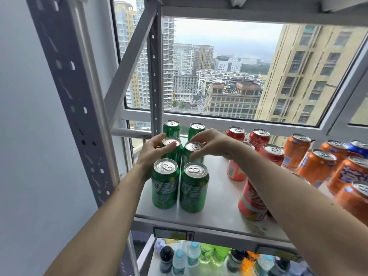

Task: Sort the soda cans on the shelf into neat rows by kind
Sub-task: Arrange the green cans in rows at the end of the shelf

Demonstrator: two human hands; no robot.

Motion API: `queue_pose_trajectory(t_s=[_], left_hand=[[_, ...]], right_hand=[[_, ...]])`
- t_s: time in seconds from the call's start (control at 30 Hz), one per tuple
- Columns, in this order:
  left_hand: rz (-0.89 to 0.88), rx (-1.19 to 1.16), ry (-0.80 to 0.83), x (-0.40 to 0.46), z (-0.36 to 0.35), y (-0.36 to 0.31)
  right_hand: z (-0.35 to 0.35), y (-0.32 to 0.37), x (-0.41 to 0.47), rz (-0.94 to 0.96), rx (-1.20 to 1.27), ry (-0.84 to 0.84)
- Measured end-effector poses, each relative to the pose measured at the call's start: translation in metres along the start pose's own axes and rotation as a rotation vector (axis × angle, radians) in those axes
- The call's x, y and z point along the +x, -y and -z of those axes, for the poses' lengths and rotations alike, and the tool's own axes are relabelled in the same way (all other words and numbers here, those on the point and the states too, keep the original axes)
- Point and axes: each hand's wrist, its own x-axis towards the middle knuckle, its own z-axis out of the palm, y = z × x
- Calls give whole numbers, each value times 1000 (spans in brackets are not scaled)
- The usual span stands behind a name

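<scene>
Several green cans stand in two rows at the left of the metal shelf [217,196]. My left hand [152,152] grips the middle-left green can [172,154] around its top. My right hand [209,143] holds the middle-right green can [192,151] by its rim with curled fingers. Two more green cans [165,184] stand in front and two [171,128] behind. Red cans [250,200] stand to the right of my right forearm, partly hidden by it. Orange cans [316,166] crowd the far right, with a blue can [358,147] behind them.
A perforated grey upright [71,96] frames the shelf on the left, with a diagonal brace [129,64] behind. A window [229,66] lies behind the shelf. Plastic drink bottles [199,255] fill the shelf below.
</scene>
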Motion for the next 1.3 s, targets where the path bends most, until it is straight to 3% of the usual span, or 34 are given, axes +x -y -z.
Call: queue_pose_trajectory(t_s=[0.1, 0.27, 0.47, 0.93, 1.1, 1.3], left_hand=[[27, -97, 62, 1, 1, 7], [-48, 1, 5, 4, -4, 13], [-28, -133, 58, 1, 0, 17], [-15, -136, 55, -6, -2, 8], [-129, 28, -129, 19, -8, -27], [-64, 345, -143, 84, -16, -42]], right_hand=[[6, -1, 1, -22, 14, 84], [1, -4, 3, 25, -43, -30], [6, -2, 4, 34, -25, 17], [15, -7, 2, 29, 19, 107], [49, -6, 12, -4, 197, -117], [47, -6, 55, -99, -21, -200]])
